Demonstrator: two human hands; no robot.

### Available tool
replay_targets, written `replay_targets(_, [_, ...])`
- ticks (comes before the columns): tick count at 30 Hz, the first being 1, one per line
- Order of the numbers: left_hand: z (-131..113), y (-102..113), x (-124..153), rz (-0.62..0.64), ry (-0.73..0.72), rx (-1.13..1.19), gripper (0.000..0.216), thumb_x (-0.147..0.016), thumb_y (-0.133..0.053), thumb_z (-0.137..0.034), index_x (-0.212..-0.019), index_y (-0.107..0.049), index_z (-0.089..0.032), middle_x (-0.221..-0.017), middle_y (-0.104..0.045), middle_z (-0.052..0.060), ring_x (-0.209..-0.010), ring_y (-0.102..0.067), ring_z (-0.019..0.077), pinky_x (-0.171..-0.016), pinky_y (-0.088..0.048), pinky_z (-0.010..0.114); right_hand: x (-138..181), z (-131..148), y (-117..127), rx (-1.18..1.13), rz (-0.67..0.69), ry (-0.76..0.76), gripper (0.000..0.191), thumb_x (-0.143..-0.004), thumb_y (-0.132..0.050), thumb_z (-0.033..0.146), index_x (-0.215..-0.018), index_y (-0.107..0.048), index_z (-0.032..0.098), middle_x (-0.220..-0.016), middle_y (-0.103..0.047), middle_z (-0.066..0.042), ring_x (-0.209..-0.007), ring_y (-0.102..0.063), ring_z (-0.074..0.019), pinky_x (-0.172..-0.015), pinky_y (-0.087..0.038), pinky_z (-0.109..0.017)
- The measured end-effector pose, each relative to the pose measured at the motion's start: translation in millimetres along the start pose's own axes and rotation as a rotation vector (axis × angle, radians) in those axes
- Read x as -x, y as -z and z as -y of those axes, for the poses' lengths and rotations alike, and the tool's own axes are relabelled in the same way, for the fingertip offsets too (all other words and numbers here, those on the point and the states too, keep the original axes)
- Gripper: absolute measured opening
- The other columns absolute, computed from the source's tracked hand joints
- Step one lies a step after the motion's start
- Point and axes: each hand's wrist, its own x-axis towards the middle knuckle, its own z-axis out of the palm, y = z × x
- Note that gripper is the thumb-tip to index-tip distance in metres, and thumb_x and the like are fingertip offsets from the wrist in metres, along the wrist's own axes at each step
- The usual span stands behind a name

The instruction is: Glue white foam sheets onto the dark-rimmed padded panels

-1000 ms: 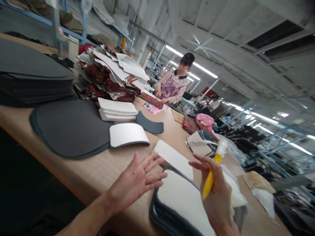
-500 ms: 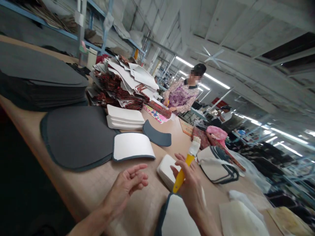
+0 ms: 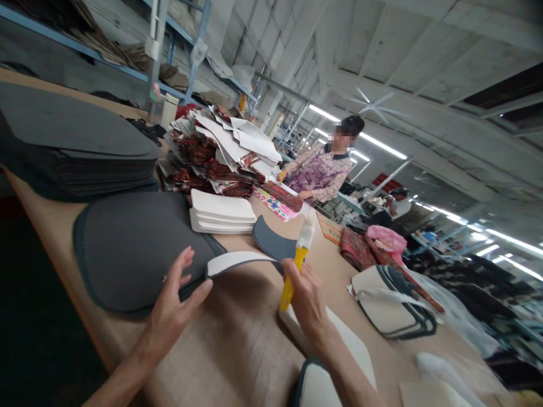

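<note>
Paintbrush (image 3: 299, 259), yellow-handled and pale-bristled, points upward in my right hand (image 3: 309, 291), fingers curled round it, probably keeping bristles off the arched, dark-edged white panel (image 3: 234, 262) by their tips; my empty left hand (image 3: 173, 299) spreads open near its other end, above the brown bench (image 3: 237, 339).

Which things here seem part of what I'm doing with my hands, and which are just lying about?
Likely part of the work:
yellow brush, in the right hand
white-faced panel, between that hand and the open left hand
perhaps the stacked white pads behind it

Probably just lying about:
pink bundle
clear plastic sheet
</note>
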Motion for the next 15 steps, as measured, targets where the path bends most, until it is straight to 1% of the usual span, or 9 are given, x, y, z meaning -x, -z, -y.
replay_targets(2, [-18.5,-10.3,2.1,0.117,0.257,0.284,0.057,-0.085,-0.052,-0.042,-0.134,-0.033,-0.02,-0.138,-0.038,0.014,-0.122,-0.044,0.0279,-0.1,-0.039,0.044,-0.8,-2.0,41.1,0.038,-0.065,0.042,0.02,-0.089,-0.038,0.01,-0.092,-0.055,0.017,-0.075,-0.059,-0.005,-0.069,-0.052,-0.0169,-0.064,-0.043,-0.029])
replay_targets(4, [-38.5,-25.6,6.9,0.242,0.436,0.505,0.047,-0.088,-0.049,-0.033,-0.131,-0.037,-0.018,-0.134,-0.042,0.015,-0.113,-0.052,0.0251,-0.088,-0.049,0.036,8.3,-3.1,83.5,0.065,-0.101,0.095,0.018,-0.088,-0.042,0.009,-0.097,-0.054,0.018,-0.082,-0.061,-0.005,-0.074,-0.055,-0.0168,-0.069,-0.045,-0.031])
replay_targets(5, [-47.8,-34.8,10.3,0.275,0.47,0.556,0.045,-0.086,-0.052,-0.026,-0.129,-0.039,-0.017,-0.132,-0.044,0.015,-0.11,-0.054,0.0227,-0.082,-0.051,0.03,17.6,-3.2,103.8,0.079,-0.101,0.107,0.018,-0.088,-0.044,0.009,-0.1,-0.054,0.019,-0.086,-0.063,-0.006,-0.078,-0.057,-0.0173,-0.073,-0.046,-0.032])
replay_targets(7, [-63.4,-55.5,20.4,0.309,0.468,0.575,0.048,-0.079,-0.058,-0.011,-0.125,-0.043,-0.016,-0.13,-0.047,0.012,-0.109,-0.054,0.0179,-0.077,-0.05,0.019,46.3,-1.7,141.4,0.126,-0.075,0.091,0.023,-0.086,-0.048,0.008,-0.104,-0.053,0.02,-0.095,-0.064,-0.007,-0.088,-0.059,-0.0188,-0.079,-0.047,-0.035])
replay_targets(8, [-69.2,-66.5,27.4,0.347,0.462,0.573,0.051,-0.075,-0.06,-0.006,-0.123,-0.044,-0.015,-0.129,-0.048,0.011,-0.109,-0.054,0.0166,-0.076,-0.049,0.016,65.1,-0.1,158.4,0.164,-0.051,0.065,0.025,-0.085,-0.049,0.008,-0.106,-0.053,0.021,-0.098,-0.064,-0.008,-0.091,-0.06,-0.0196,-0.08,-0.047,-0.036])
replay_targets(10, [-75.3,-88.5,45.3,0.486,0.458,0.585,0.053,-0.07,-0.064,-0.006,-0.119,-0.047,-0.013,-0.123,-0.052,0.01,-0.104,-0.056,0.0165,-0.073,-0.048,0.016,108.3,5.0,187.7,0.269,-0.005,-0.003,0.023,-0.086,-0.049,0.011,-0.106,-0.055,0.021,-0.101,-0.065,-0.009,-0.095,-0.06,-0.0212,-0.082,-0.047,-0.037])
replay_targets(12, [-72.3,-108.3,66.3,0.666,0.479,0.589,0.058,-0.065,-0.07,-0.011,-0.119,-0.047,-0.012,-0.115,-0.057,0.01,-0.094,-0.059,0.0168,-0.071,-0.048,0.018,153.3,12.8,208.0,0.37,0.04,-0.053,0.02,-0.087,-0.048,0.015,-0.104,-0.057,0.021,-0.101,-0.065,-0.01,-0.096,-0.061,-0.0232,-0.082,-0.047,-0.037])
replay_targets(13, [-66.8,-116.6,76.7,0.73,0.497,0.571,0.063,-0.063,-0.072,-0.014,-0.12,-0.047,-0.012,-0.111,-0.059,0.009,-0.091,-0.059,0.0166,-0.071,-0.048,0.02,174.5,17.6,213.7,0.409,0.039,-0.073,0.02,-0.088,-0.047,0.016,-0.103,-0.058,0.021,-0.101,-0.066,-0.01,-0.096,-0.062,-0.024,-0.082,-0.046,-0.037])
replay_targets(15, [-48.8,-129.7,94.8,0.813,0.528,0.498,0.069,-0.06,-0.074,-0.019,-0.122,-0.045,-0.012,-0.107,-0.06,0.01,-0.09,-0.059,0.0176,-0.073,-0.047,0.022,211.4,28.2,215.0,0.465,-0.011,-0.104,0.019,-0.089,-0.044,0.016,-0.101,-0.059,0.02,-0.098,-0.067,-0.011,-0.094,-0.063,-0.0243,-0.082,-0.046,-0.036])
